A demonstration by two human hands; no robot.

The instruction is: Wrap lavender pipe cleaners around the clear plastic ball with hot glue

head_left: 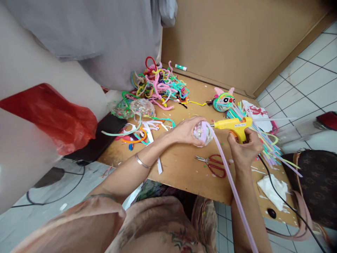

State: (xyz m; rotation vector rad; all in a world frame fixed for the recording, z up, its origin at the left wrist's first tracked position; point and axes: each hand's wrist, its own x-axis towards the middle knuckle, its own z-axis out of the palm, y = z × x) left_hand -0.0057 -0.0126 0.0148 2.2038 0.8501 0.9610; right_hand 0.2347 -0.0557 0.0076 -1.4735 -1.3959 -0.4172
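Note:
My left hand (pixel 190 130) is closed round a clear, rounded plastic piece (pixel 206 137) with coloured bits on it. A lilac pipe cleaner (pixel 229 172) lies against that piece, and its long tail runs down past my right forearm. In my right hand (pixel 244 149) is a yellow hot glue gun (pixel 233 124), its nozzle pointing left at the top of the pipe cleaner. Whether the tip touches is too small to tell. Below them, red-handled scissors (pixel 212 164) lie on the table with the blades to the left.
A tangled heap of pipe cleaners (pixel 160 84) lies at the back, beside clear plastic pieces (pixel 143 107). A decorated animal head (pixel 223 101) and a bundle of straight pipe cleaners (pixel 268 147) are at right. A black cord (pixel 276 191) crosses near a crumpled tissue (pixel 273 189) and brown bag (pixel 316 186).

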